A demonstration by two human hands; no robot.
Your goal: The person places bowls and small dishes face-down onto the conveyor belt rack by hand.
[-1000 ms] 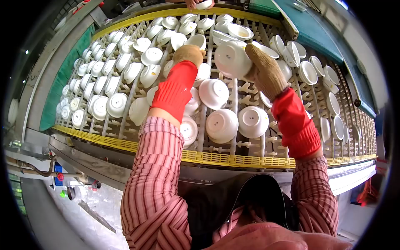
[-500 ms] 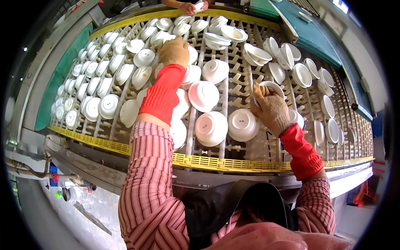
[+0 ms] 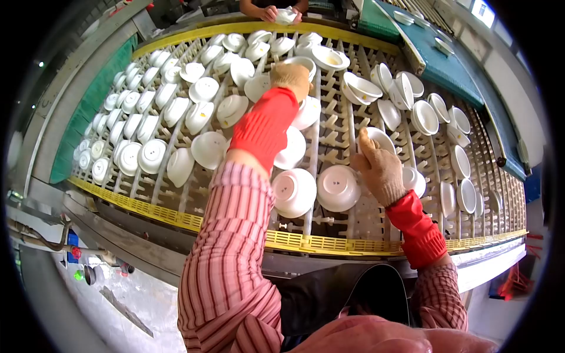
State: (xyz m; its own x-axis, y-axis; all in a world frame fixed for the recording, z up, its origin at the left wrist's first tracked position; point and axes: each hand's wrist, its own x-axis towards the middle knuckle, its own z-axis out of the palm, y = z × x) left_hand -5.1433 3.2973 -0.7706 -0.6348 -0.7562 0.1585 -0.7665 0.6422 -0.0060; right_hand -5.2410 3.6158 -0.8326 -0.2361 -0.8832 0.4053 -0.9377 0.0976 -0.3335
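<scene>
My left hand point(image 3: 290, 81), in a tan knit glove and red sleeve cuff, reaches far over the pegged rack. Its fingers close on the rim of a white bowl point(image 3: 303, 61); the fingertips are partly hidden. At the right, my right hand point(image 3: 381, 170), gloved alike, has its fingers curled on the left side of another white bowl point(image 3: 379, 139). Just left of it, an upside-down bowl point(image 3: 338, 188) rests beside another upturned bowl point(image 3: 293, 193). A stacked pair of oval bowls point(image 3: 360, 88) lies above the right hand.
The pegged rack point(image 3: 332, 126) has yellow edging point(image 3: 329, 244) and holds many white bowls in rows. Across it, another person's hands point(image 3: 269, 13) hold a white dish point(image 3: 286, 16). A green belt point(image 3: 438, 65) carrying several bowls runs along the upper right.
My left hand has moved right, from among the middle-row bowls to the bowl farther right. My right hand stays by its bowl, slightly lower in view. The other person's dish has turned.
</scene>
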